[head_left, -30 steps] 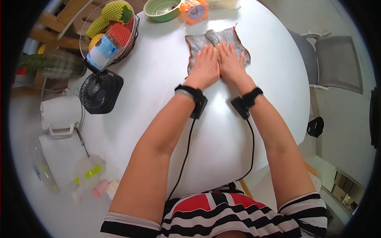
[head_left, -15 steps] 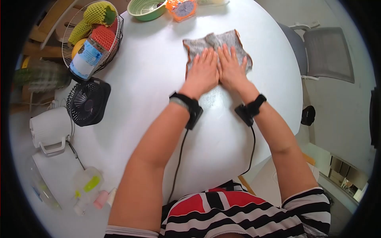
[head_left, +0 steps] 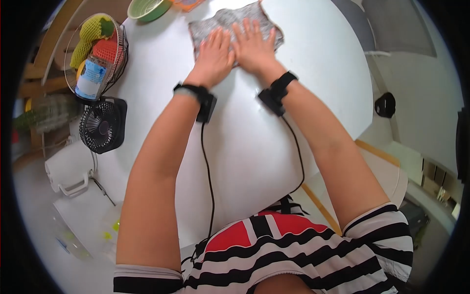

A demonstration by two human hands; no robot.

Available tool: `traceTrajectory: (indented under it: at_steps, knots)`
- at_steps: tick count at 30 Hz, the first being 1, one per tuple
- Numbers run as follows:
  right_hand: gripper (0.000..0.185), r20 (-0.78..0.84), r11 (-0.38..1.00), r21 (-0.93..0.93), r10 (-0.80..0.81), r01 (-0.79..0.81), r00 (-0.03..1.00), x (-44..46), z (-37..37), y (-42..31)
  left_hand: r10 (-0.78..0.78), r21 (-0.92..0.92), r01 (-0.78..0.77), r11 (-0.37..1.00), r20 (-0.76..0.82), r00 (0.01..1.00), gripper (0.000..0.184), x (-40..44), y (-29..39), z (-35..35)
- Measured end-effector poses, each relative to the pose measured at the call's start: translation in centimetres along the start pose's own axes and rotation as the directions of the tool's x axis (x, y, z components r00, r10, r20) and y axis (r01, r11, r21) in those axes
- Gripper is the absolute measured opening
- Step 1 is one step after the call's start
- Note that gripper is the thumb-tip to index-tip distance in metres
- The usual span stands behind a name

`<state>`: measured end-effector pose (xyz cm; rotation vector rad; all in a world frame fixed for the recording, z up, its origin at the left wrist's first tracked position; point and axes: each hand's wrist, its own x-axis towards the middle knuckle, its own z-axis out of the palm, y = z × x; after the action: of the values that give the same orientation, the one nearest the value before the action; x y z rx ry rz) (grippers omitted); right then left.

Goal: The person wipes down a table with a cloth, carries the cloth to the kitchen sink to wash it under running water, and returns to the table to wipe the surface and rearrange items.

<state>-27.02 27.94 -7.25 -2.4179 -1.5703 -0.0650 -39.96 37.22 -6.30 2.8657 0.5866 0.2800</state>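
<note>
A grey cloth (head_left: 208, 27) with a dark orange edge lies spread on the white table (head_left: 235, 161), near the top of the view. My left hand (head_left: 214, 58) rests flat on its left part, fingers stretched forward. Beside it, my right hand (head_left: 254, 49) presses flat on the cloth with its fingers spread. The two hands almost meet at the middle of the cloth. Each wrist wears a black strap with a small black device and a cable.
At the left are a wire fruit basket (head_left: 126, 51), a labelled jar (head_left: 91, 78), a black fan (head_left: 104, 125) and a white kettle (head_left: 68, 166). A green basin (head_left: 147, 10) and an orange object (head_left: 187, 4) sit at the top. A grey chair (head_left: 399, 24) stands right.
The view has shifted, so the table items sit elsewhere in it. Both hands remain flat on the cloth, which looks more spread out and is farther up in the view.
</note>
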Motion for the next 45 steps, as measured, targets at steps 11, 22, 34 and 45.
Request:
traceTrajectory:
  at_steps: [11,22,34,45]
  knots:
    - [0.063,0.120,0.971,0.229,0.037,-0.064,0.992,-11.9,-1.5,0.0,0.015,-0.096,0.021,0.995,0.366,0.930,0.069,-7.9,7.1,0.4]
    - [0.059,0.044,0.965,0.135,0.220,-0.223,0.975,-12.4,-2.6,5.4,0.276,-0.097,-0.262,0.960,0.189,0.942,0.069,-1.7,11.1,3.3]
    - [0.054,0.151,0.969,0.175,0.150,-0.176,0.977,-13.2,-3.8,7.1,0.360,-0.256,-0.300,0.919,0.232,0.904,0.070,-1.3,11.5,1.9]
    - [0.056,0.165,0.975,0.092,0.184,-0.201,0.969,-11.9,-2.5,7.2,0.283,-0.129,-0.261,0.957,0.205,0.937,0.070,-1.1,11.5,4.4]
